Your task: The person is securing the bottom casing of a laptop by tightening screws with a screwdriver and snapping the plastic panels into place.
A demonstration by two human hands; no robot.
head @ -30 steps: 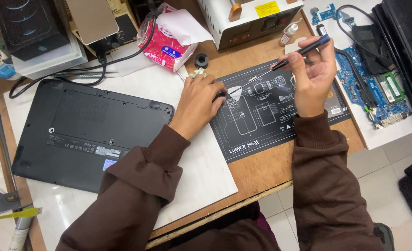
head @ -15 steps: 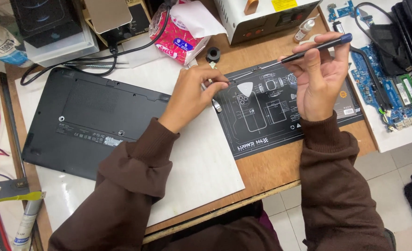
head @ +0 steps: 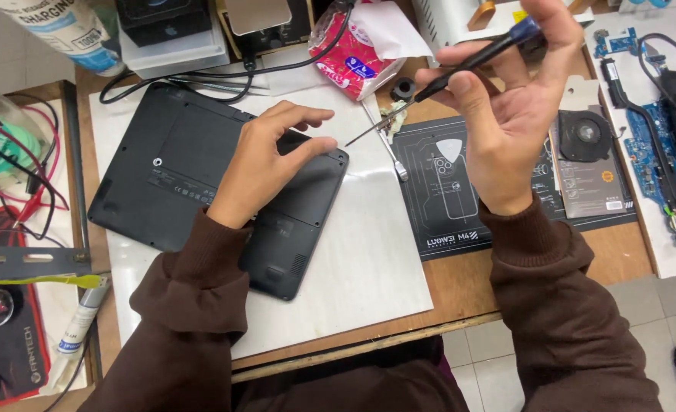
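Head view: left hand (head: 265,164) rests on the upturned black laptop (head: 200,183), fingers loosely spread, thumb near its right edge. Right hand (head: 509,114) is raised above the dark repair mat (head: 460,221), thumb and fingertips pinching a black screwdriver (head: 460,65), tip angled down-left toward the laptop's corner.

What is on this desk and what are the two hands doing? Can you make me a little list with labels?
left hand: left hand rests on the black laptop, which lies bottom side up
right hand: right hand is raised, holding a thin screwdriver with its tip pointing toward the laptop
under the laptop: white board
right of it: dark repair mat with a small fan on it
far right: blue circuit board
at the back: red tissue pack
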